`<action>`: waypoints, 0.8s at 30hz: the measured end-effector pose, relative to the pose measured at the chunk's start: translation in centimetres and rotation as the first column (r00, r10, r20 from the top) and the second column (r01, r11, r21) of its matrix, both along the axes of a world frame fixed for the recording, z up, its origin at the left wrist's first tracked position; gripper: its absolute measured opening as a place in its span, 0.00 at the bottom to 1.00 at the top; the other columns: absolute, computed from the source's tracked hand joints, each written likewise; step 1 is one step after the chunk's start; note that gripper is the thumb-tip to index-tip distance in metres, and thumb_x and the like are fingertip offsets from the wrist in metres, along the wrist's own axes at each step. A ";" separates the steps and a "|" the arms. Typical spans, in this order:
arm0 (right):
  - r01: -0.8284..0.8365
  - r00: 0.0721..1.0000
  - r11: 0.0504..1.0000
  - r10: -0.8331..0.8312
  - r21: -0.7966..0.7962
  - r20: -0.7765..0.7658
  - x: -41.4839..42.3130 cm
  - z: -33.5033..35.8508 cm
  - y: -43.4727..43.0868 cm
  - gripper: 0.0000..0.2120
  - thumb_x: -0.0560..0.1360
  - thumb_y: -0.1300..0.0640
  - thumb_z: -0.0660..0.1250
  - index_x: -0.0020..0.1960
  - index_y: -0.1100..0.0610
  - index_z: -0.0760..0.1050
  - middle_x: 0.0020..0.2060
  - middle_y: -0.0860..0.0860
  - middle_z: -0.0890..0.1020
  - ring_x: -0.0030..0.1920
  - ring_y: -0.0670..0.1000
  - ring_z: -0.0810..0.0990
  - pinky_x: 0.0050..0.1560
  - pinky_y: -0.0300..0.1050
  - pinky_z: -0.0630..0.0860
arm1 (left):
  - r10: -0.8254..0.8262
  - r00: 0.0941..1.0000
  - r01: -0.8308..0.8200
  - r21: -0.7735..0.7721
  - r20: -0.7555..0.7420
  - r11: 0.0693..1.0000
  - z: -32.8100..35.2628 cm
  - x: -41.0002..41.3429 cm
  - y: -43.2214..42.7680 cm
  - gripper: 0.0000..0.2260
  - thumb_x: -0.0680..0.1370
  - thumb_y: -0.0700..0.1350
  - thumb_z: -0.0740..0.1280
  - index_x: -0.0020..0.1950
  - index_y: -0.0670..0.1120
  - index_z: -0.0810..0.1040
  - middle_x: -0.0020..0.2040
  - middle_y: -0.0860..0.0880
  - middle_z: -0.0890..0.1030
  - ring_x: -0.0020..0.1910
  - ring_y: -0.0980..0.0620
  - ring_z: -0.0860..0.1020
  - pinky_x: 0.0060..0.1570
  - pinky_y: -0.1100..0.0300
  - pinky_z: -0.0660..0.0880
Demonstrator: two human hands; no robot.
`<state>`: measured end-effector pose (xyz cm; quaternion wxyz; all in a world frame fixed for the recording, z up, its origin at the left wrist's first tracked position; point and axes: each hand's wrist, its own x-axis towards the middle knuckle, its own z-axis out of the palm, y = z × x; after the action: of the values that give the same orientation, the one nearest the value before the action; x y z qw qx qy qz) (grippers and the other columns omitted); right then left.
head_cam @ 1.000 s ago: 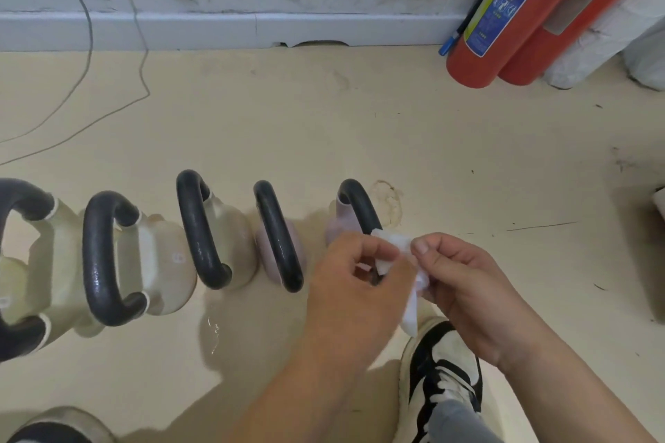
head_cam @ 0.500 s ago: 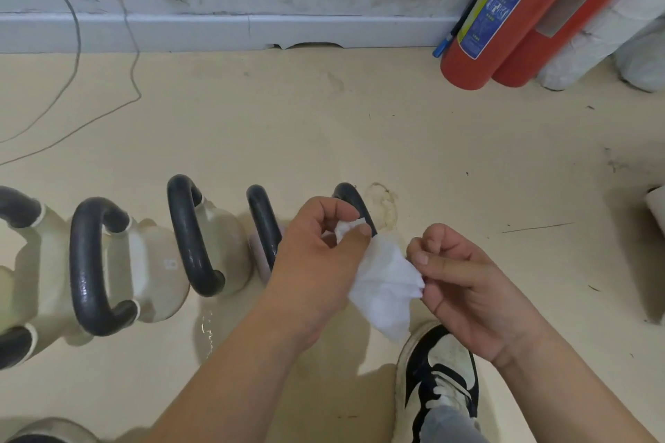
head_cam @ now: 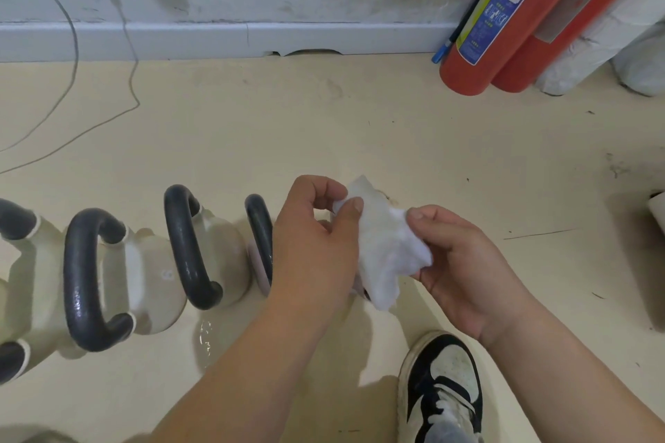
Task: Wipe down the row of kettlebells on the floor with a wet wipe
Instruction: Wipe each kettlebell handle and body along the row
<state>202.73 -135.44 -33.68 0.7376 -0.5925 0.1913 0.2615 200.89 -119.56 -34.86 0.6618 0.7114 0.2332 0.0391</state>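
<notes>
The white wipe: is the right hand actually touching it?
Touching. The head view shows the right hand pinching the right edge of the wipe between thumb and fingers.

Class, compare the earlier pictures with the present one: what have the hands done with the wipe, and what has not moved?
The left hand and right hand, both pinching the wet wipe, have drawn apart, so the wipe, bunched between them a second ago, now hangs spread open. Nothing was let go. The kettlebells, the shoe and the fire extinguishers stayed put.
</notes>
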 end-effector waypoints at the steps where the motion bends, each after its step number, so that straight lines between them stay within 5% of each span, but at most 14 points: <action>1: -0.011 1.000 0.998 0.011 -0.057 -0.004 0.3 -0.2 0.4 0.08 0.81 0.58 0.66 0.44 0.59 0.77 0.40 0.57 0.83 0.41 0.55 0.80 0.41 0.47 0.76 | 0.019 1.000 -0.019 0.018 -0.013 1.000 0.1 0.2 0.0 0.05 0.79 0.43 0.70 0.48 0.52 0.76 0.43 0.57 0.79 0.30 0.60 0.75 0.29 0.70 0.71; 5: -0.075 0.985 0.894 0.135 -0.443 0.107 2.4 -1.4 2.4 0.09 0.80 0.54 0.70 0.43 0.58 0.81 0.39 0.53 0.85 0.39 0.51 0.81 0.36 0.43 0.76 | 0.042 0.999 -0.036 0.200 -0.027 0.979 0.1 1.2 1.0 0.03 0.80 0.42 0.69 0.51 0.49 0.77 0.45 0.56 0.78 0.38 0.64 0.77 0.39 0.71 0.73; 8: -0.087 0.954 0.757 0.252 -0.647 0.165 4.1 -2.2 3.1 0.08 0.80 0.50 0.69 0.54 0.52 0.81 0.49 0.48 0.84 0.50 0.50 0.83 0.51 0.47 0.80 | -0.109 0.957 0.197 0.329 -0.267 0.924 -0.3 1.8 1.8 0.08 0.80 0.47 0.67 0.59 0.52 0.74 0.58 0.55 0.73 0.43 0.62 0.73 0.56 0.58 0.75; 10: -0.110 0.936 0.656 0.322 -0.747 0.145 4.4 -2.6 3.4 0.15 0.81 0.50 0.66 0.66 0.50 0.76 0.59 0.48 0.79 0.57 0.50 0.80 0.61 0.49 0.78 | -0.175 0.891 0.355 0.405 -0.418 0.842 -0.2 1.8 1.9 0.14 0.81 0.50 0.65 0.66 0.51 0.71 0.63 0.54 0.68 0.44 0.59 0.73 0.61 0.52 0.75; 13: -0.048 0.909 0.624 0.350 -0.780 0.225 3.6 -2.0 4.0 0.18 0.80 0.55 0.67 0.69 0.50 0.74 0.64 0.45 0.74 0.58 0.47 0.77 0.60 0.42 0.74 | -0.230 0.905 0.394 0.501 -0.357 0.771 -0.1 1.6 1.3 0.18 0.82 0.46 0.63 0.72 0.51 0.69 0.75 0.54 0.61 0.64 0.53 0.72 0.68 0.55 0.69; 16: 0.065 0.882 0.658 0.313 -0.750 0.351 2.3 -1.7 4.5 0.11 0.81 0.58 0.65 0.62 0.49 0.78 0.60 0.43 0.78 0.58 0.42 0.77 0.62 0.40 0.74 | -0.378 0.902 0.429 0.545 -0.211 0.720 -1.2 1.5 0.5 0.18 0.82 0.42 0.62 0.73 0.48 0.74 0.77 0.50 0.67 0.75 0.49 0.67 0.71 0.55 0.67; 18: 0.068 0.845 0.629 0.376 -0.774 0.380 1.1 -1.5 4.6 0.12 0.82 0.61 0.63 0.58 0.48 0.81 0.58 0.39 0.78 0.61 0.39 0.75 0.64 0.30 0.70 | -0.430 0.879 0.466 0.560 -0.205 0.685 -2.1 1.3 0.3 0.15 0.82 0.42 0.62 0.68 0.46 0.78 0.73 0.48 0.73 0.72 0.48 0.70 0.69 0.55 0.69; 21: 0.038 0.766 0.572 0.510 -0.820 0.391 -0.4 -1.4 4.5 0.18 0.82 0.64 0.61 0.62 0.48 0.83 0.58 0.30 0.73 0.64 0.32 0.66 0.63 0.18 0.56 | -0.356 0.922 0.383 0.516 -0.154 0.766 -3.3 0.9 0.2 0.11 0.82 0.43 0.62 0.60 0.48 0.82 0.62 0.49 0.79 0.59 0.51 0.77 0.58 0.63 0.70; 24: -0.097 0.764 0.623 0.547 -0.776 0.343 -1.3 -0.8 4.6 0.20 0.84 0.63 0.58 0.57 0.41 0.81 0.45 0.29 0.75 0.47 0.33 0.75 0.52 0.27 0.71 | -0.255 0.959 0.282 0.322 -0.125 0.904 -3.8 0.9 0.0 0.10 0.81 0.45 0.62 0.56 0.53 0.82 0.49 0.52 0.83 0.46 0.54 0.79 0.52 0.60 0.76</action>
<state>201.43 -130.81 -34.49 0.4038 -0.9055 -0.0581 0.1172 201.80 -119.59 -38.67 0.5199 0.8401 0.1490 -0.0415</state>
